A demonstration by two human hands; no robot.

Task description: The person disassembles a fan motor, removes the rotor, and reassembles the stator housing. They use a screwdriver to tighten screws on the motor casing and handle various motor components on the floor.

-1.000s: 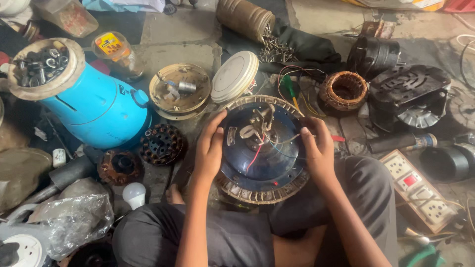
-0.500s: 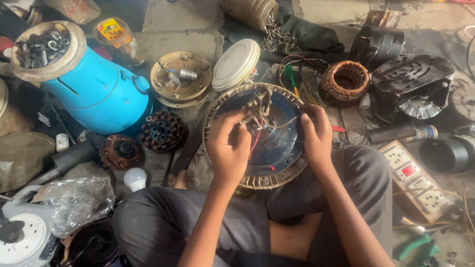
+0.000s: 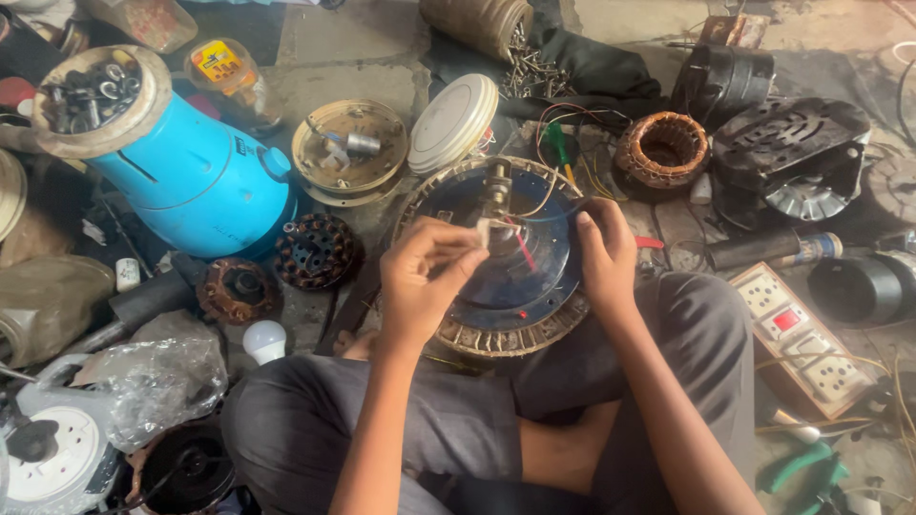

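1. Blue-painted metal, ringed with a toothed rim, is what both hands work over: a round fan motor housing (image 3: 506,262) propped on the person's crossed legs, with a brass shaft (image 3: 496,186) standing up at its middle.
2. The left hand (image 3: 425,286) has thumb and forefinger pinched on a small pale wire end (image 3: 485,229), just beside the shaft; the other fingers are curled in.
3. The right hand (image 3: 603,250) rests on the housing's far edge, fingertips closed on a thin wire (image 3: 546,202) that runs toward the shaft.
4. To do this well, I judge, the pinch should stay near the wire tips, with the red lead (image 3: 525,256) kept apart.
5. Beyond the left hand lie a dark rotor (image 3: 315,250), a white bulb (image 3: 265,339) and a blue jug (image 3: 191,172); beyond the right, a copper-wound stator (image 3: 660,151) and a switch board (image 3: 801,339).
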